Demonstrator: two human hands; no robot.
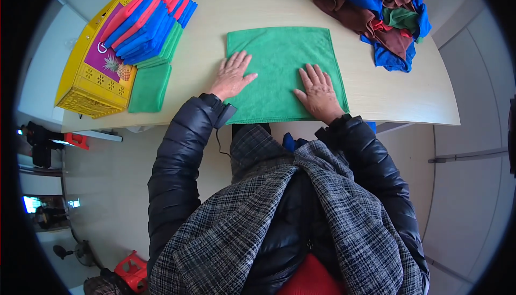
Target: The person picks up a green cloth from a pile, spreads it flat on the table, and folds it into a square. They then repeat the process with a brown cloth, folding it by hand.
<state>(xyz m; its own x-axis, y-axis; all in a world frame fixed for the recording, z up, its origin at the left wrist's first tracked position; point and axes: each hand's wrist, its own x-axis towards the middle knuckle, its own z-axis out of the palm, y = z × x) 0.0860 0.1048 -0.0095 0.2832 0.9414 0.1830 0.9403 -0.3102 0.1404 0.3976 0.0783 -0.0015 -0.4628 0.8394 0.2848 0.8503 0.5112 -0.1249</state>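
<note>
Head view shows a square green cloth (279, 58) of soft, towel-like fabric spread flat on a pale wood-toned table (398, 98), its lower edge lying close along the table's near edge. Both bare hands rest palm-down on it. The left hand (232, 75) lies across the cloth's left edge, fingers extended and slightly apart, thumb angled out to the right; the right hand (321, 91) lies near the right edge, fingers straight and loosely fanned, thumb pointing left. Neither hand pinches the fabric. To the left stands a yellow plastic crate (69, 88) with a purple panel bearing a pineapple picture; just beside it rises a layered stack of folded red, blue and green cloths (148, 31), with a folded green rectangular cloth (149, 89) at its near end. Toward the table's far right sits a loose, crumpled heap of brown, blue, green and red cloths (355, 2), well apart from the hands.
</note>
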